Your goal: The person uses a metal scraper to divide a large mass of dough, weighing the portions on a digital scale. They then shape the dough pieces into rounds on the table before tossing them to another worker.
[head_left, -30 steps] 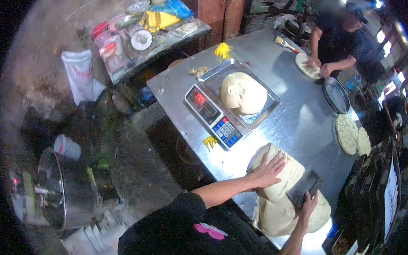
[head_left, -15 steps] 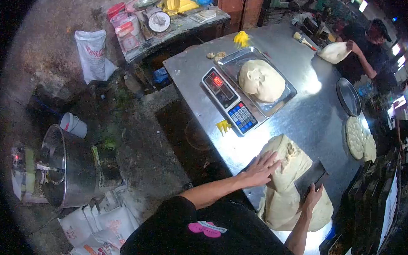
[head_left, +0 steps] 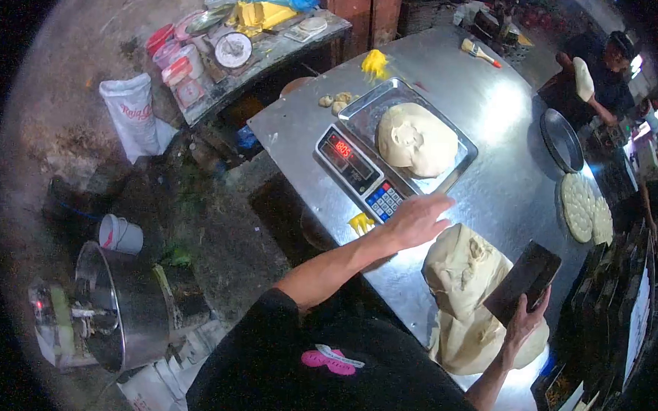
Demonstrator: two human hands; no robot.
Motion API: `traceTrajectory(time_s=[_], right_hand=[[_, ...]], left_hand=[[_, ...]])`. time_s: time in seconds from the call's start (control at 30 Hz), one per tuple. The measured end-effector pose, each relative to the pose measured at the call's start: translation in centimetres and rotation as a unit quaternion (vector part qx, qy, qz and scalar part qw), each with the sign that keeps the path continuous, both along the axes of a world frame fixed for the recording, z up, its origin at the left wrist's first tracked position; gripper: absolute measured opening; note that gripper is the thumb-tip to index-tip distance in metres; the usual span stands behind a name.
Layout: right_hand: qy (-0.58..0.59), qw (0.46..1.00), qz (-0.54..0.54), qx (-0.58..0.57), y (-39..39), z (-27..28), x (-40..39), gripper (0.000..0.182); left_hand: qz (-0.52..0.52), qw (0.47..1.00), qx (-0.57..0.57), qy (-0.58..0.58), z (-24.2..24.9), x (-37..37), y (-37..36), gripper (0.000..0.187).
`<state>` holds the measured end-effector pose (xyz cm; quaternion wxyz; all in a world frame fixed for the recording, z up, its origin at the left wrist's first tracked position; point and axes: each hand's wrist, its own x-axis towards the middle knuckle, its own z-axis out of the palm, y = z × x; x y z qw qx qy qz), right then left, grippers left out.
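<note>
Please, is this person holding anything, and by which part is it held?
The right hand holds a dark flat scraper by its lower-right edge in this view; the left hand appears to hold nothing.

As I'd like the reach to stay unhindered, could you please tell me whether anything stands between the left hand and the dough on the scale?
Only the near rim of the metal tray lies between the left hand and the dough lump; nothing else visible blocks the way.
</note>
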<state>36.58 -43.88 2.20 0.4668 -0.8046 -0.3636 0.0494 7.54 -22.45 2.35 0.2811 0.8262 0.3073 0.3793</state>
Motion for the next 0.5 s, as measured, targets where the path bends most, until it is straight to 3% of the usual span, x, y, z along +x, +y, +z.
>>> traceTrajectory(time_s=[0.03, 0.13, 0.17, 0.2, 0.27, 0.3, 0.37, 0.43, 0.47, 0.5], right_hand=[[0.096, 0.995, -0.015, 0.002, -0.6, -0.9, 0.9, 0.062], [0.196, 0.978, -0.032, 0.071, -1.1, -0.9, 0.4, 0.062], [0.075, 0.995, -0.052, 0.028, -1.3, -3.0, 2.1, 0.061], [0.074, 0.995, -0.066, 0.032, -1.5, -2.9, 2.3, 0.061], [0.026, 0.974, 0.002, -0.224, -0.9, -2.4, 2.6, 0.059], [0.024, 0.975, -0.007, -0.223, -0.2, -1.8, 2.4, 0.059], [-0.32, 0.901, -0.03, -0.292, 2.6, -0.8, 0.9, 0.05], [-0.185, 0.952, 0.124, -0.211, 10.3, 3.9, -3.2, 0.05], [-0.054, 0.962, 0.217, -0.158, 14.7, 5.3, -5.4, 0.051], [-0.062, 0.938, 0.312, -0.137, 19.3, 6.8, -7.8, 0.058]], left_hand=[[0.008, 1.0, 0.012, -0.001, 0.0, -0.4, 1.1, 0.029], [0.057, 0.995, 0.048, 0.058, 0.5, -2.2, 5.1, 0.027], [0.079, 0.99, 0.066, 0.094, 0.8, -2.5, 6.7, 0.025], [0.1, 0.983, 0.085, 0.129, 1.2, -2.8, 8.1, 0.025], [0.123, 0.983, 0.069, 0.121, 2.3, -3.2, 10.0, 0.023], [0.116, 0.984, 0.071, 0.116, 2.5, -3.4, 10.7, 0.023], [0.154, 0.982, 0.061, 0.088, 2.9, -4.2, 12.0, 0.022], [0.169, 0.983, 0.053, 0.057, 2.4, -5.0, 14.4, 0.022], [0.187, 0.981, 0.046, 0.025, 1.9, -5.5, 15.7, 0.022], [0.206, 0.978, 0.011, 0.008, 1.0, -6.0, 17.3, 0.026]])
